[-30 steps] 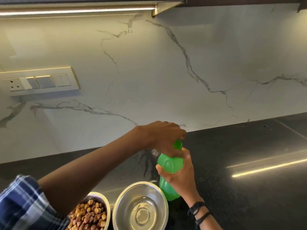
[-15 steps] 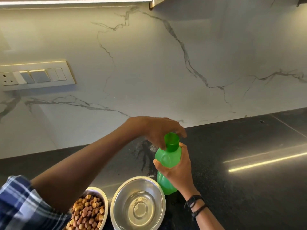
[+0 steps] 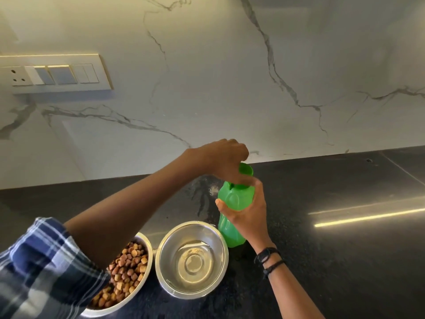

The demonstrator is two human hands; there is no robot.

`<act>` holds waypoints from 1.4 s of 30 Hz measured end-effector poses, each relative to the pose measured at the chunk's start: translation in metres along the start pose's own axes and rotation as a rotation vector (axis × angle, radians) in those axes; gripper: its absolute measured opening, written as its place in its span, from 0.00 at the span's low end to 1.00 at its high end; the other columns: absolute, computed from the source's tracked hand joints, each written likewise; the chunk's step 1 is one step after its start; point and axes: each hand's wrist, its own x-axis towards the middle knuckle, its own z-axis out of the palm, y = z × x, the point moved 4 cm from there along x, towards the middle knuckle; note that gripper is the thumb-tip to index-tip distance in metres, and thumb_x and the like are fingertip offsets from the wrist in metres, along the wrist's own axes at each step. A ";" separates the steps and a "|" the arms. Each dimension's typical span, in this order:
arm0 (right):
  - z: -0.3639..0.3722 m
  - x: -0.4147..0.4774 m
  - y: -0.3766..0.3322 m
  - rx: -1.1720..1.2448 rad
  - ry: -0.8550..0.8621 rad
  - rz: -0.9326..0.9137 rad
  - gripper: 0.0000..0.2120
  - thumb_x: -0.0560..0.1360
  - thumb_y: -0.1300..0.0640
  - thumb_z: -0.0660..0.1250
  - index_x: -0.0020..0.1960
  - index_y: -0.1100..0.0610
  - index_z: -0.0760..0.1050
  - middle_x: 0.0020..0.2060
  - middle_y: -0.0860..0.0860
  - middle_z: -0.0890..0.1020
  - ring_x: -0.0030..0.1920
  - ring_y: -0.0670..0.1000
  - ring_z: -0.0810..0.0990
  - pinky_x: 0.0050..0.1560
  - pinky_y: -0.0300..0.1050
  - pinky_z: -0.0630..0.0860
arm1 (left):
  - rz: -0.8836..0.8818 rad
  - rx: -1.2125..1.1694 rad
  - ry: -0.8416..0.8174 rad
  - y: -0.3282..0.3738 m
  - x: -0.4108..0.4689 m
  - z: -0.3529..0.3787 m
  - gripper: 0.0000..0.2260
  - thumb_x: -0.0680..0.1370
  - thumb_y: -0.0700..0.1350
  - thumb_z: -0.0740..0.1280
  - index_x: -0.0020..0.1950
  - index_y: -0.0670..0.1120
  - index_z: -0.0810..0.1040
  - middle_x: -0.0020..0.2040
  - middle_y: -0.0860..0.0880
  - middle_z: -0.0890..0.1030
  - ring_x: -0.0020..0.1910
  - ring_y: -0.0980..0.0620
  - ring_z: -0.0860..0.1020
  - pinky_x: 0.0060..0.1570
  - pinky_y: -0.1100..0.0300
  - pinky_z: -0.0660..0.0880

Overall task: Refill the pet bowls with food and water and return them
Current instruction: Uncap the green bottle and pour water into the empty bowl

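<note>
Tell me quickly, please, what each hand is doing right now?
Left hand: closed on the cap.
Right hand: closed around the bottle.

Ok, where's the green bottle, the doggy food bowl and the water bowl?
green bottle (image 3: pixel 233 199): head view, its upper body.
food bowl (image 3: pixel 149 249): head view, its right rim.
water bowl (image 3: pixel 224 249): head view, its right rim.

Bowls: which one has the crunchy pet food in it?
The left bowl, under the checked sleeve, holds brown food. The right bowl holds none.
</note>
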 end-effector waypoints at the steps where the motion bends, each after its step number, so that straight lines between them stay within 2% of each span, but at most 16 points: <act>1: 0.000 0.000 0.001 -0.005 0.003 0.004 0.37 0.61 0.43 0.81 0.63 0.47 0.67 0.57 0.49 0.76 0.57 0.46 0.78 0.55 0.45 0.79 | 0.053 -0.095 -0.074 0.001 -0.002 0.002 0.30 0.75 0.61 0.68 0.71 0.45 0.71 0.67 0.46 0.76 0.66 0.45 0.73 0.63 0.50 0.72; 4: 0.001 -0.001 0.002 -0.007 0.001 0.008 0.37 0.61 0.43 0.81 0.63 0.50 0.67 0.56 0.50 0.76 0.56 0.46 0.78 0.55 0.46 0.80 | 0.157 -0.349 -0.212 -0.006 -0.009 0.000 0.33 0.72 0.41 0.75 0.74 0.49 0.67 0.71 0.50 0.73 0.69 0.49 0.70 0.67 0.53 0.70; 5: 0.001 -0.001 0.001 -0.012 0.004 0.003 0.37 0.61 0.43 0.80 0.63 0.48 0.67 0.56 0.49 0.76 0.56 0.47 0.78 0.55 0.46 0.80 | 0.158 -0.342 -0.187 -0.006 -0.009 0.000 0.31 0.72 0.43 0.76 0.73 0.50 0.69 0.70 0.50 0.74 0.68 0.50 0.71 0.66 0.54 0.70; 7: 0.001 0.000 -0.002 -0.021 0.016 -0.020 0.35 0.61 0.43 0.80 0.62 0.41 0.67 0.57 0.49 0.75 0.57 0.47 0.78 0.56 0.46 0.79 | 0.096 -0.213 -0.055 -0.003 -0.003 0.002 0.26 0.72 0.59 0.73 0.67 0.51 0.75 0.64 0.49 0.77 0.64 0.48 0.74 0.60 0.53 0.72; 10: -0.001 0.000 -0.001 -0.024 0.017 -0.020 0.35 0.61 0.44 0.81 0.60 0.36 0.66 0.57 0.46 0.75 0.58 0.46 0.78 0.57 0.46 0.78 | 0.033 0.005 0.020 0.007 0.000 0.005 0.37 0.70 0.72 0.62 0.65 0.45 0.74 0.59 0.45 0.79 0.59 0.44 0.76 0.55 0.52 0.75; 11: -0.001 0.000 0.000 -0.022 0.010 -0.007 0.35 0.61 0.45 0.82 0.62 0.41 0.67 0.57 0.45 0.75 0.58 0.45 0.78 0.57 0.46 0.79 | 0.057 -0.047 -0.046 0.008 -0.001 0.007 0.35 0.72 0.69 0.65 0.68 0.45 0.72 0.62 0.46 0.77 0.62 0.45 0.75 0.58 0.51 0.74; 13: 0.000 0.000 0.002 -0.011 -0.002 0.004 0.36 0.61 0.45 0.82 0.63 0.47 0.68 0.56 0.46 0.76 0.57 0.45 0.78 0.56 0.44 0.79 | 0.122 -0.243 -0.218 0.003 -0.008 0.005 0.34 0.73 0.52 0.74 0.76 0.50 0.64 0.71 0.49 0.71 0.68 0.49 0.70 0.65 0.52 0.71; 15: 0.001 0.000 0.003 -0.003 -0.004 0.009 0.36 0.61 0.44 0.81 0.63 0.48 0.67 0.56 0.47 0.77 0.56 0.45 0.79 0.55 0.43 0.79 | 0.162 -0.270 -0.219 -0.003 -0.013 0.000 0.35 0.72 0.42 0.75 0.76 0.52 0.64 0.73 0.50 0.69 0.70 0.49 0.68 0.68 0.51 0.69; 18: 0.001 0.000 0.004 -0.006 -0.005 0.017 0.37 0.61 0.42 0.80 0.63 0.49 0.67 0.56 0.47 0.77 0.56 0.45 0.79 0.53 0.42 0.80 | 0.104 -0.163 -0.073 -0.006 -0.011 0.001 0.28 0.74 0.55 0.73 0.71 0.50 0.70 0.68 0.49 0.73 0.67 0.48 0.69 0.65 0.51 0.69; 21: 0.002 0.000 0.006 -0.017 -0.019 0.026 0.38 0.61 0.41 0.80 0.64 0.48 0.67 0.57 0.47 0.76 0.57 0.46 0.79 0.54 0.44 0.80 | 0.022 -0.113 0.032 -0.007 -0.008 0.008 0.32 0.73 0.65 0.68 0.70 0.47 0.70 0.65 0.47 0.75 0.64 0.46 0.73 0.61 0.50 0.73; 24: 0.002 0.000 0.007 -0.003 -0.015 0.026 0.37 0.61 0.44 0.81 0.64 0.47 0.67 0.57 0.47 0.77 0.57 0.46 0.79 0.56 0.46 0.80 | 0.118 -0.239 -0.028 -0.003 -0.011 0.015 0.35 0.75 0.54 0.71 0.77 0.49 0.60 0.73 0.49 0.68 0.70 0.49 0.69 0.65 0.53 0.70; 26: 0.002 0.000 0.006 -0.006 -0.018 0.020 0.37 0.61 0.43 0.81 0.64 0.48 0.67 0.57 0.47 0.77 0.57 0.46 0.79 0.56 0.46 0.80 | 0.174 -0.273 -0.049 -0.004 -0.012 0.016 0.32 0.75 0.47 0.72 0.76 0.51 0.64 0.72 0.50 0.69 0.69 0.49 0.68 0.66 0.54 0.70; 29: 0.001 -0.001 0.005 0.004 -0.027 0.023 0.37 0.61 0.43 0.81 0.64 0.47 0.67 0.57 0.49 0.76 0.56 0.46 0.79 0.55 0.48 0.80 | 0.162 -0.217 0.034 -0.007 -0.009 0.011 0.28 0.74 0.53 0.73 0.72 0.50 0.70 0.67 0.50 0.74 0.65 0.49 0.70 0.60 0.57 0.68; 33: 0.001 -0.002 0.005 0.028 -0.038 0.028 0.38 0.60 0.42 0.81 0.65 0.46 0.66 0.58 0.49 0.76 0.58 0.49 0.79 0.57 0.51 0.80 | 0.132 -0.131 0.154 -0.004 -0.010 -0.003 0.27 0.75 0.58 0.70 0.70 0.47 0.71 0.63 0.47 0.76 0.61 0.47 0.74 0.59 0.52 0.72; 38: 0.001 -0.004 0.007 0.065 -0.052 0.063 0.38 0.60 0.47 0.83 0.64 0.43 0.66 0.58 0.48 0.77 0.57 0.47 0.80 0.58 0.51 0.80 | -0.006 -0.553 0.587 -0.022 -0.048 -0.017 0.25 0.75 0.61 0.67 0.65 0.46 0.75 0.56 0.47 0.81 0.49 0.49 0.81 0.50 0.53 0.79; 42: 0.000 -0.005 0.008 0.119 -0.070 0.080 0.39 0.61 0.49 0.84 0.65 0.44 0.67 0.59 0.48 0.78 0.59 0.49 0.80 0.60 0.54 0.79 | -0.222 -1.233 0.659 -0.033 -0.093 0.031 0.13 0.81 0.52 0.63 0.62 0.46 0.75 0.51 0.43 0.80 0.34 0.52 0.81 0.34 0.58 0.79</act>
